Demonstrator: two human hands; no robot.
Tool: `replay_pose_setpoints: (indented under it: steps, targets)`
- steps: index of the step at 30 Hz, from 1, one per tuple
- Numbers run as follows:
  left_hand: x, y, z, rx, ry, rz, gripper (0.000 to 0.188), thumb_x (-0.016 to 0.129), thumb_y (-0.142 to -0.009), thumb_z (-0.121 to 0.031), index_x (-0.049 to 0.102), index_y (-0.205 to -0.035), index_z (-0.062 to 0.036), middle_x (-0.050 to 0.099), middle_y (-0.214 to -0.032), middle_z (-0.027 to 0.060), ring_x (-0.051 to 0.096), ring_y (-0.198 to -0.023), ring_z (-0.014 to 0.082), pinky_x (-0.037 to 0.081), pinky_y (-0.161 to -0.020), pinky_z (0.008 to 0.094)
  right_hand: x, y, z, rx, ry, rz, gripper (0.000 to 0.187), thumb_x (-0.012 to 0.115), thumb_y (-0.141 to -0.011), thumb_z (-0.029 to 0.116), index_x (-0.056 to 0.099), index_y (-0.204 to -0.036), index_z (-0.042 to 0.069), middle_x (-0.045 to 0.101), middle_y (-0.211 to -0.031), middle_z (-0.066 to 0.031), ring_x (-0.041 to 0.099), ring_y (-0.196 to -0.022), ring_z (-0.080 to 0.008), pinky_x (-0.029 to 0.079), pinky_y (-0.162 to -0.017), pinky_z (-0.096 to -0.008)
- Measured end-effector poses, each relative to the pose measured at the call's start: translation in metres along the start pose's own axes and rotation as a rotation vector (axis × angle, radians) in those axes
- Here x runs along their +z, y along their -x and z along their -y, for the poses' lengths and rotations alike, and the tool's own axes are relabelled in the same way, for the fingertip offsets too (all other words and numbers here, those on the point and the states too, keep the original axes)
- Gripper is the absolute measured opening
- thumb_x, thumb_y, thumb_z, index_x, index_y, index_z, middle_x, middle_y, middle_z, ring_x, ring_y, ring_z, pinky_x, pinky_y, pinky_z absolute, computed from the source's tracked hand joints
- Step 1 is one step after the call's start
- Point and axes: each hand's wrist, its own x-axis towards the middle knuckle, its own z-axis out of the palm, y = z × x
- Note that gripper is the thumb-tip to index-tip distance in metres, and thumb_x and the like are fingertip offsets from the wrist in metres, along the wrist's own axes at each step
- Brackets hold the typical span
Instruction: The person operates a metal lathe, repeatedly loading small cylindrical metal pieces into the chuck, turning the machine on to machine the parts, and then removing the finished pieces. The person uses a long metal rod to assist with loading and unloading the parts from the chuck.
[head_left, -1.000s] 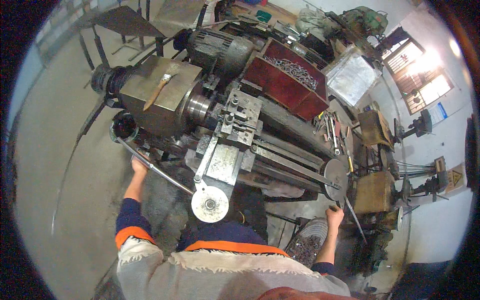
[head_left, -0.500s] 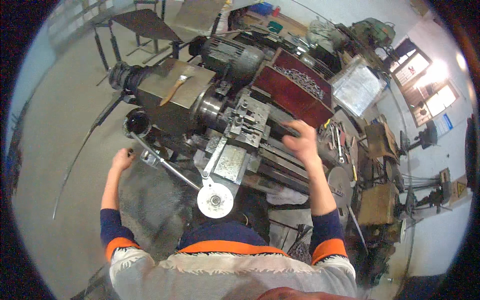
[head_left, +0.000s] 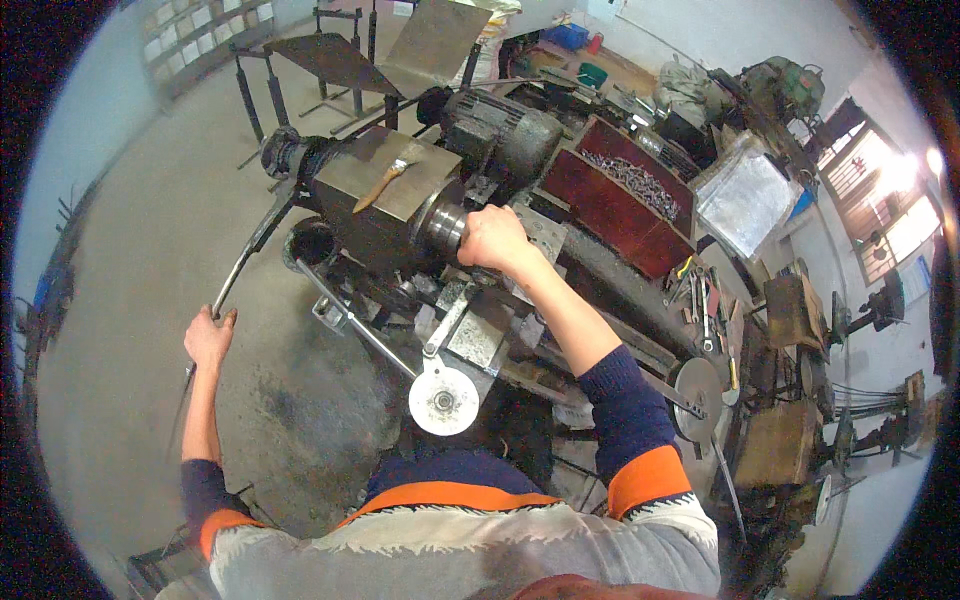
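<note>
At the left, my left hand (head_left: 208, 338) is closed around a long metal lever (head_left: 236, 278) that slants down from the end of a lathe. My right hand (head_left: 493, 238) reaches across the machine to the front of its round steel chuck (head_left: 441, 227). The fingers there are curled, and whatever lies in them is hidden. Below that wrist are the tool carriage (head_left: 478, 338) and a pale round handwheel (head_left: 444, 398). A wooden-handled brush (head_left: 380, 188) lies on top of the headstock (head_left: 345, 160).
Behind the lathe are an electric motor (head_left: 500, 130) and a dark red box (head_left: 610, 215) of small metal pieces. Wrenches (head_left: 708, 315) and other hand tools lie at the right. A metal rod (head_left: 355, 330) slants toward the handwheel. Metal stands (head_left: 330, 65) are at the far left.
My left hand has moved left and taken hold of the lever. My right hand has moved left from beyond the carriage to the chuck. The whole view has shifted slightly.
</note>
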Motion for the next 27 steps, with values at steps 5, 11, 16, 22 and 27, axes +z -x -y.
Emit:
replay_pose_setpoints:
  steps: [5,11,16,22,27]
  targets:
    - [0.002,0.042,-0.03,0.004,0.03,0.015,0.039,0.063,-0.075,-0.041,0.059,-0.087,-0.0037,0.064,-0.081,0.0184,0.062,-0.08,0.0364,0.048,-0.069,0.0455,-0.01,0.0,0.004,-0.011,0.068,0.181,0.027,0.063,-0.059,0.023,0.068,-0.078,0.004,0.065,-0.08,-0.0152,0.061,-0.088,-0.031,0.043,-0.084,-0.045]
    - [-0.024,0.042,-0.051,0.285,0.017,-0.001,0.032,0.063,-0.077,-0.026,0.059,-0.093,0.001,0.064,-0.084,0.0179,0.062,-0.08,0.036,0.049,-0.071,0.0425,-0.014,0.057,-0.012,-0.208,-0.152,-0.289,0.032,0.061,-0.052,0.017,0.069,-0.082,0.011,0.064,-0.092,-0.0088,0.056,-0.094,-0.028,0.04,-0.087,-0.0384]
    - [-0.066,0.07,-0.161,0.628,1.115,0.467,0.026,0.062,-0.078,-0.007,0.06,-0.102,0.003,0.066,-0.095,0.0091,0.061,-0.088,0.0148,0.047,-0.08,0.0278,-0.008,0.145,-0.007,-0.308,-0.825,-0.382,0.046,0.058,-0.054,0.019,0.068,-0.097,0.006,0.062,-0.108,-0.0129,0.055,-0.099,-0.0323,0.043,-0.087,-0.0394]
    - [-0.076,0.122,-0.294,1.202,1.345,0.64,0.026,0.062,-0.073,-0.004,0.064,-0.099,-0.0003,0.064,-0.104,0.0109,0.059,-0.099,0.0208,0.044,-0.089,0.0322,-0.014,0.183,-0.001,-0.21,-0.882,-0.45,0.041,0.061,-0.067,0.033,0.067,-0.096,0.004,0.062,-0.105,-0.0149,0.058,-0.095,-0.0315,0.044,-0.084,-0.0392]
    - [-0.063,0.143,-0.324,1.251,1.494,0.747,0.024,0.063,-0.073,-0.003,0.065,-0.096,-0.0011,0.064,-0.104,0.0114,0.059,-0.101,0.0228,0.044,-0.089,0.0336,-0.013,0.197,-0.01,-0.156,-0.857,-0.513,0.04,0.056,-0.058,0.014,0.068,-0.096,0.008,0.063,-0.105,-0.0134,0.058,-0.097,-0.0329,0.044,-0.084,-0.0395]
